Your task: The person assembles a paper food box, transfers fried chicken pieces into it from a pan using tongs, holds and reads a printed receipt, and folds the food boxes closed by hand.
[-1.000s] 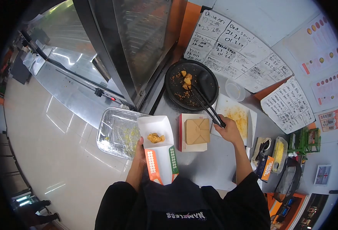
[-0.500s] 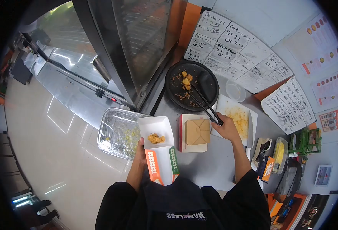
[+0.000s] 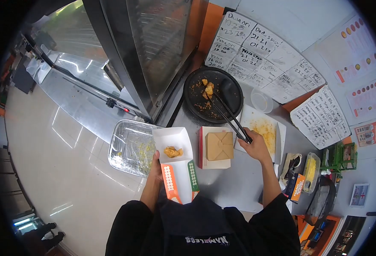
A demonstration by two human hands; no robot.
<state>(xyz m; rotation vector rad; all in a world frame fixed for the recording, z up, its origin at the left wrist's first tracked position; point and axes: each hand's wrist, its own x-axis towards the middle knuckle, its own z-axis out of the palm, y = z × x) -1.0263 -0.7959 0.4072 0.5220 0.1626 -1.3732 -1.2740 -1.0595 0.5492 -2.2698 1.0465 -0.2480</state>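
We locate the fried piece (image 3: 173,152) in the open carton (image 3: 180,179), nearer us than the black pan (image 3: 228,91) and left of it. Our left hand (image 3: 155,170) is curled, gripping the carton's side. Our right hand (image 3: 256,147) is closed around the tongs (image 3: 229,116), tips at food pieces (image 3: 208,90) inside the pan. The cutting board (image 3: 250,117) lies right of the pan.

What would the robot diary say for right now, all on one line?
left hand: holding open box | fried piece: in box | right hand: holding tongs | tong tips: at pieces in black bowl
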